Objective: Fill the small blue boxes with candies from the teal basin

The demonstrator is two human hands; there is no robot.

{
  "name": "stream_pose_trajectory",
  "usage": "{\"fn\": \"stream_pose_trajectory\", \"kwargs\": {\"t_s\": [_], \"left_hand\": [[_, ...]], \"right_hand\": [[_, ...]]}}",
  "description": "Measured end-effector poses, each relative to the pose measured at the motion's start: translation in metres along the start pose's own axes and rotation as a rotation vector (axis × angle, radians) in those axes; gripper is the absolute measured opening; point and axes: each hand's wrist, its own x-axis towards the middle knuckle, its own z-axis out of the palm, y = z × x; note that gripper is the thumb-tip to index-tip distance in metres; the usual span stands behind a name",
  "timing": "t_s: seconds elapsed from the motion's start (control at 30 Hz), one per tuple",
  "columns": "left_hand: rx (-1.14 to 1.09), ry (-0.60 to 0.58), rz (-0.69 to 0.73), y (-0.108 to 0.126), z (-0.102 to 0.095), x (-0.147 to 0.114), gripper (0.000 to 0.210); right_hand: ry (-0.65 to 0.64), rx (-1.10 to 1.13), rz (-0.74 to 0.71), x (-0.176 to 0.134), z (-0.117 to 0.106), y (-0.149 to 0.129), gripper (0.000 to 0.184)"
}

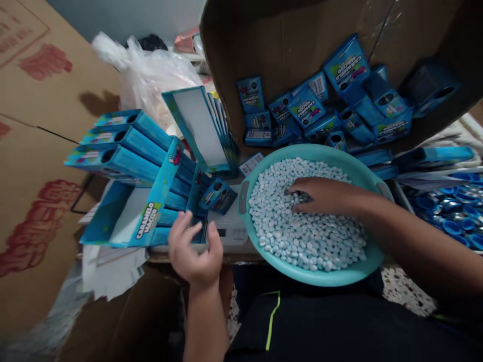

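Observation:
My right hand (317, 197) reaches into a turquoise tub (287, 274) full of small pale blue and white candies (298, 239). Its fingers and thumb curl around some of the candies, with the fingertips partly sunk among them. Left of the tub, my left hand (196, 251) is raised with its palm up, fingers apart and nothing in it. It hovers in front of a white scale (230, 232) and a blue display box (147, 221) holding several small candy boxes. A single small candy box (218, 195) sits just beyond that hand.
Behind the tub, a large cardboard carton (256, 45) holds many small blue candy boxes (305, 108). Upright blue trays (199, 128) stand beside it. To the right lie many blue and silver round pieces (453, 206). Paper sheets (113, 269) hang over the left edge near another carton (33, 151).

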Motion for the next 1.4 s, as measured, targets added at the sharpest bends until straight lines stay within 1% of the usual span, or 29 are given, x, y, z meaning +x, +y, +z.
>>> {"fn": "stream_pose_trajectory", "kwargs": {"t_s": [0.03,0.07,0.1,0.17,0.23,0.27,0.33,0.4,0.5,0.6,0.7,0.8,0.87,0.93,1.0,1.03,1.1,1.17,1.23,1.27,1.33,1.4], "left_hand": [[-0.005,0.049,0.078,-0.001,-0.009,-0.013,0.035],[-0.015,0.075,0.118,-0.003,-0.017,-0.027,0.032],[-0.021,0.079,0.116,-0.006,-0.024,-0.042,0.030],[-0.001,0.076,0.029,-0.013,-0.033,-0.072,0.026],[0.015,0.079,-0.090,-0.019,-0.036,-0.098,0.022],[0.006,0.083,-0.126,-0.021,-0.036,-0.108,0.020],[-0.037,0.082,-0.142,-0.020,-0.035,-0.121,0.020],[-0.093,0.060,-0.096,-0.014,-0.033,-0.126,0.024],[-0.197,-0.034,-0.020,0.008,-0.026,-0.125,0.029],[-0.387,-0.189,0.060,0.036,-0.014,-0.122,0.028],[-0.568,-0.299,0.119,0.061,0.002,-0.119,0.025],[-0.710,-0.340,0.249,0.074,0.012,-0.112,0.022],[-0.710,-0.307,0.299,0.076,0.013,-0.104,0.020],[-0.661,-0.222,0.235,0.074,0.011,-0.096,0.024],[-0.619,-0.126,0.117,0.069,0.008,-0.091,0.030],[-0.597,-0.097,0.058,0.066,0.007,-0.089,0.033],[-0.522,-0.087,-0.034,0.062,0.005,-0.084,0.040],[-0.426,-0.114,-0.096,0.063,0.004,-0.075,0.051],[-0.357,-0.173,-0.129,0.068,0.002,-0.062,0.053],[-0.343,-0.218,-0.127,0.071,0.001,-0.053,0.048],[-0.336,-0.318,-0.098,0.078,0.000,-0.037,0.031],[-0.331,-0.373,-0.056,0.083,0.003,-0.023,0.016]], "right_hand": [[0.007,-0.012,-0.012,-0.001,0.000,0.000,0.052],[0.016,-0.022,-0.022,-0.002,0.000,0.000,0.046],[0.021,-0.032,-0.026,-0.003,0.000,0.000,0.040],[0.036,-0.054,-0.029,-0.005,0.000,0.001,0.028],[0.074,-0.072,-0.026,-0.005,0.000,0.004,0.022],[0.101,-0.075,-0.019,-0.005,0.000,0.006,0.020],[0.159,-0.071,0.011,-0.005,-0.001,0.007,0.018],[0.208,-0.058,0.072,-0.005,-0.002,0.007,0.019],[0.289,-0.047,0.130,-0.008,-0.003,0.004,0.018],[0.363,-0.042,0.142,-0.010,-0.003,0.006,0.019],[0.375,-0.072,0.131,-0.009,-0.001,0.013,0.020],[0.375,-0.125,0.097,-0.007,0.001,0.018,0.020],[0.398,-0.140,0.091,-0.008,0.002,0.016,0.019],[0.429,-0.129,0.082,-0.010,0.002,0.012,0.019],[0.464,-0.101,0.048,-0.012,0.002,0.006,0.018],[0.478,-0.086,0.030,-0.013,0.002,0.004,0.018],[0.503,-0.060,0.006,-0.012,0.002,0.002,0.015],[0.513,-0.043,-0.001,-0.010,0.004,0.003,0.013],[0.501,-0.032,-0.018,-0.006,0.006,0.006,0.013],[0.493,-0.025,-0.030,-0.005,0.007,0.008,0.014],[0.476,-0.001,-0.043,-0.003,0.007,0.009,0.017],[0.448,0.023,-0.026,-0.002,0.007,0.007,0.016]]}}
